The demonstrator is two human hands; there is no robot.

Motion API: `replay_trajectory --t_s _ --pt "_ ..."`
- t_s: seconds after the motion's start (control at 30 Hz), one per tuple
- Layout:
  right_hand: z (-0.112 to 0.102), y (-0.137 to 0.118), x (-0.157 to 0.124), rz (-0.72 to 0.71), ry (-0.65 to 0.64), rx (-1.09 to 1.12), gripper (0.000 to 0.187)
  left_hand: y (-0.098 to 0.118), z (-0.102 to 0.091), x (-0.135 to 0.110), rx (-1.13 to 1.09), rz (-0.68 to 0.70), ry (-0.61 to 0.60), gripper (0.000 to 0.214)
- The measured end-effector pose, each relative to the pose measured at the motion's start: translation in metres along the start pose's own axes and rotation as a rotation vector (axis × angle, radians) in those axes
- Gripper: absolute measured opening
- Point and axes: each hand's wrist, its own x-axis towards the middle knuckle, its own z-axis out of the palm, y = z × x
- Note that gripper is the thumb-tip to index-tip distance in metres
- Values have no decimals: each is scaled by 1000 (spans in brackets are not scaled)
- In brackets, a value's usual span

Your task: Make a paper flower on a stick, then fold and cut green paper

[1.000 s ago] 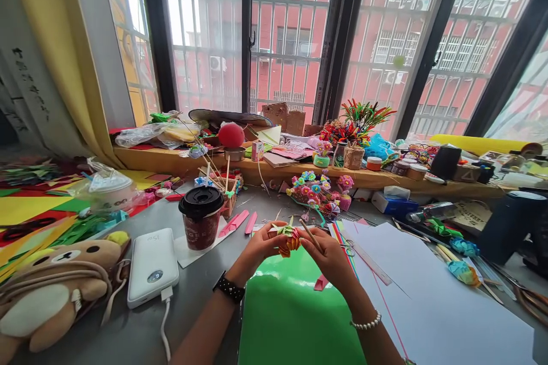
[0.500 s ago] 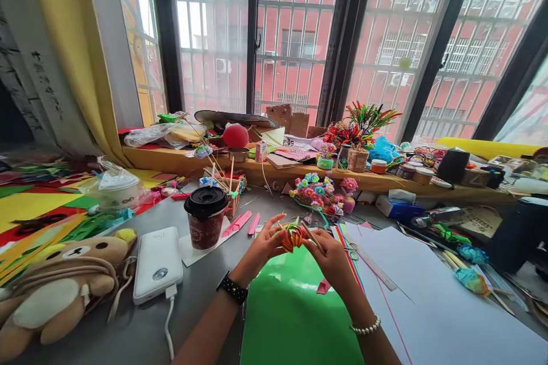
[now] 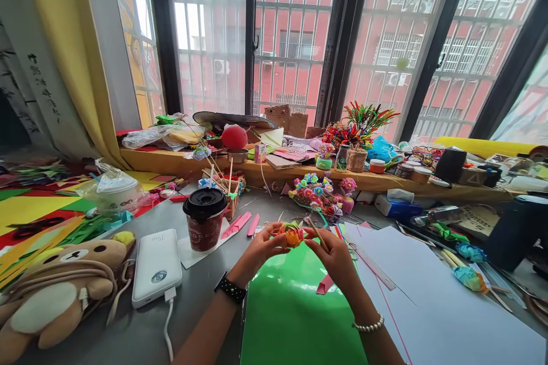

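Between my hands, above the far part of a glossy green sheet (image 3: 295, 319), is a small paper flower (image 3: 293, 236) in orange, yellow and green. My left hand (image 3: 266, 244) is closed around its left side, with thumb and fingers at the petals. Pinched in my right hand (image 3: 331, 251) is a thin wooden stick (image 3: 317, 231), slanting up toward the flower's right side. Whether the stick's tip touches the petals is too small to tell. A folded pink paper strip (image 3: 325, 284) lies on the green sheet below my right hand.
A lidded dark red cup (image 3: 205, 219), a white power bank (image 3: 157, 268) and a plush bear (image 3: 68, 282) stand or lie at left. White paper (image 3: 445, 296) with a clear ruler (image 3: 377, 267) is at right. Colourful small flowers (image 3: 317, 191) sit behind my hands.
The flower has tilted, showing more of its orange side petals. My right hand and the stick have shifted slightly away to the right. The view has moved a little.
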Motion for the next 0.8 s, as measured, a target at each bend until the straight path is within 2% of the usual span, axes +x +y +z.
replay_trajectory --t_s 0.13,0.27,0.37,0.5,0.63,0.8 --pt "1 -2 -1 1 -10 -16 27 1 2 -2 8 -46 -23 41" --pt "4 -5 -2 67 1 -61 27 -1 5 -1 18 12 -7 41" --pt "6 -5 -2 77 31 -110 26 -2 8 -2 30 73 -42 41" --pt "8 -5 -3 57 71 -180 25 -3 11 -2 107 118 -113 60" --pt "9 -6 -2 16 9 -182 25 -8 11 -1 103 90 -119 66" --pt "9 -8 -1 -32 -66 -210 36 -12 11 1 77 24 -142 64"
